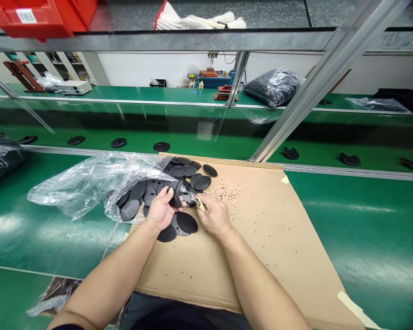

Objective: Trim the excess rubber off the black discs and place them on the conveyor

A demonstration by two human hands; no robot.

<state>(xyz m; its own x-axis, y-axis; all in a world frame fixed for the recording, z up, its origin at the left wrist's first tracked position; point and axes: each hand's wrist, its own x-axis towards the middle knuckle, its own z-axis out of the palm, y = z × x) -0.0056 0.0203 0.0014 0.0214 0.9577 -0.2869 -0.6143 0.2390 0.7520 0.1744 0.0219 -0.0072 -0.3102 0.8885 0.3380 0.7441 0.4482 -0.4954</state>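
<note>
In the head view my left hand (162, 210) grips a curved black plastic part (172, 194) between thumb and fingers. My right hand (215, 213) is wrapped round the pale yellow handles of small cutting pliers (198, 201), whose metal jaws point at the black part. Whether the jaws touch it I cannot tell. Black oval discs (202, 183) lie in a pile behind and beside my hands, some inside a clear plastic bag (89, 181). Several more black discs (187, 222) rest on the cardboard (261, 243) just below my hands.
Tiny black scraps (227, 195) are scattered over the cardboard. Behind a metal rail, black parts (119, 142) lie spaced along a green belt (192, 153). A slanted metal post (296, 96) rises at the back right. A red bin (43, 18) and white gloves (196, 21) sit on the shelf overhead.
</note>
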